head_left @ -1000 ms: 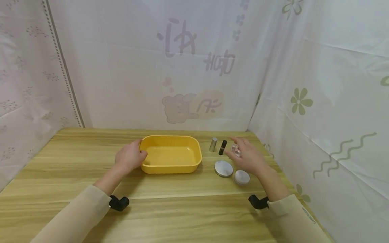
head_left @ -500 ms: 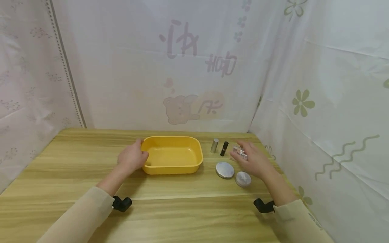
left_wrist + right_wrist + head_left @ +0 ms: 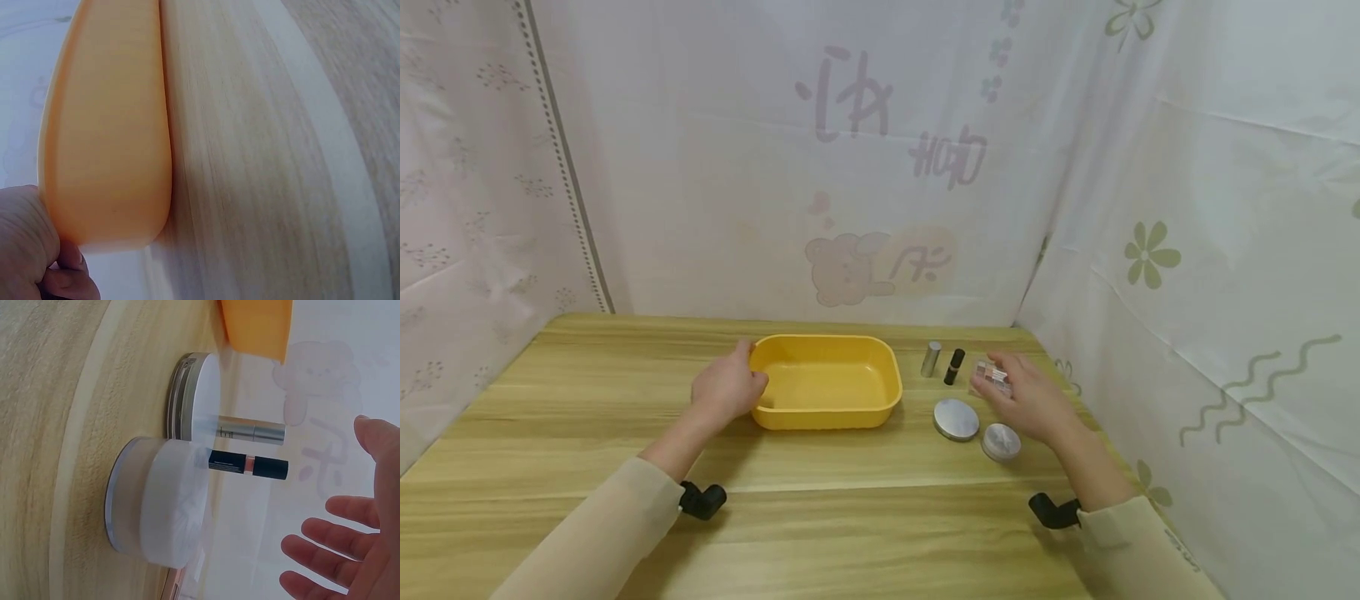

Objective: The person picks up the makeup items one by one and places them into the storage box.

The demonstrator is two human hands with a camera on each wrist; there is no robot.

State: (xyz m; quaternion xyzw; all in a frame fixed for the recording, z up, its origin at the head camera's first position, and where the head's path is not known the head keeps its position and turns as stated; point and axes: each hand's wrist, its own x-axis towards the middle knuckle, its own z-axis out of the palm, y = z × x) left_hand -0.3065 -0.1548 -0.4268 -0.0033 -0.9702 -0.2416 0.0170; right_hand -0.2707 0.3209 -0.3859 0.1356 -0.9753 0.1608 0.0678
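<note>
My left hand [image 3: 726,385] grips the left rim of a yellow plastic basin [image 3: 827,420], thumb over the inside; the left wrist view shows the curled fingers [image 3: 70,284] at its corner. On the right, my right hand [image 3: 1030,398] hovers over a small eyeshadow palette [image 3: 992,377], thumb and fingers apart at its edges. The right wrist view has that hand [image 3: 359,531] spread, with nothing in it. Left of the palette stand a black lipstick [image 3: 954,367] and a silver lipstick tube [image 3: 931,359]. Nearer lie a silver round compact [image 3: 956,419] and a round powder jar [image 3: 1001,442].
A wooden table [image 3: 850,533] carries everything. Patterned white cloth [image 3: 737,167] hangs behind it and along both sides. Each wrist wears a black mount, the left mount [image 3: 703,502] and the right mount [image 3: 1054,511].
My right hand has moved slightly right and down from beside the black lipstick to the palette, its thumb now at the palette's near edge. The left hand keeps its grip on the basin.
</note>
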